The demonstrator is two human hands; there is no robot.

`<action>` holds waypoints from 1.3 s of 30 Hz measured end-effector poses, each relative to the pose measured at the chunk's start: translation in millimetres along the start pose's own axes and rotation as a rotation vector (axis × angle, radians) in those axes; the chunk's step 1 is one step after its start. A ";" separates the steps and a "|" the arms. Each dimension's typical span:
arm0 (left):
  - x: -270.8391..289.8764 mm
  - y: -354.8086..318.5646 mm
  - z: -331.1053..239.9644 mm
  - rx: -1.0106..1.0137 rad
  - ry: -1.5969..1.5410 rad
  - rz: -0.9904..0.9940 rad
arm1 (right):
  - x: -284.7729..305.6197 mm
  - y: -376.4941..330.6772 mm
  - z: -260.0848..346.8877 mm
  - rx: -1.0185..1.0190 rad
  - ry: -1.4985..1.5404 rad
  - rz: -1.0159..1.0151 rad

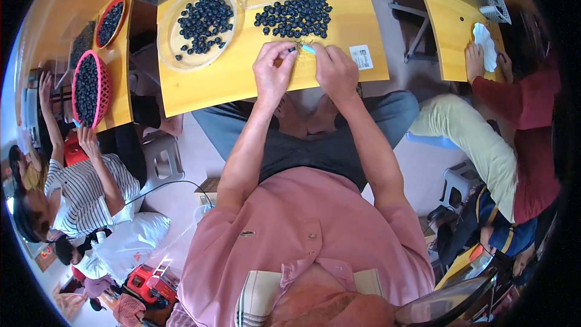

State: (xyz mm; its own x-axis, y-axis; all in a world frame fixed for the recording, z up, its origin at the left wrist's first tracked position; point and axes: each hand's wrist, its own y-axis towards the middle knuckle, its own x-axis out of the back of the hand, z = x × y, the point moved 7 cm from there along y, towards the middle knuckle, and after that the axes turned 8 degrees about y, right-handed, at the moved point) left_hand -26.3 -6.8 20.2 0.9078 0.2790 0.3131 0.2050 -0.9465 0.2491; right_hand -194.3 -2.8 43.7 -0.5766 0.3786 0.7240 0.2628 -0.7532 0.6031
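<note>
Both of my hands are over the near edge of a yellow table (254, 85), close together. Between the thumb and fingers of my left hand (272, 68) is a small black round piece (292, 49). My right hand (337, 71) grips a small tool with a light-blue end (308, 49), pointing toward that piece. What the tool's tip is like is too small to tell. Thin scraps (299, 42) lie just beyond my fingertips. Past them spreads a loose heap of similar black round pieces (296, 15).
A shallow round clear tray (189, 64) with more black pieces stands left of the heap. A white label (361, 57) lies right of my right hand. Red baskets (104, 88) of black pieces stand on the left table. Other people work at both sides; one holds something white (484, 45).
</note>
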 end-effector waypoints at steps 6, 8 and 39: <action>33.2 9.7 -22.2 -0.244 0.188 -0.122 | 3.1 -1.0 -1.9 -0.019 0.006 -0.006; 66.1 26.3 -31.0 -0.275 0.293 -0.218 | 5.5 -2.8 -3.1 -0.028 0.026 -0.019; 24.0 60.9 -3.5 -0.293 0.672 0.032 | 5.6 -0.8 -2.4 -0.031 0.057 -0.037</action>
State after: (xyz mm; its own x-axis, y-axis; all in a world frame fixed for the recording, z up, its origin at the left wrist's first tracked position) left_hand 6.8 -57.1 46.0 0.4724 0.3801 0.7952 -0.0096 -0.9000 0.4359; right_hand -199.6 -1.4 46.4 -0.6290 0.3756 0.6806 0.2167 -0.7560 0.6176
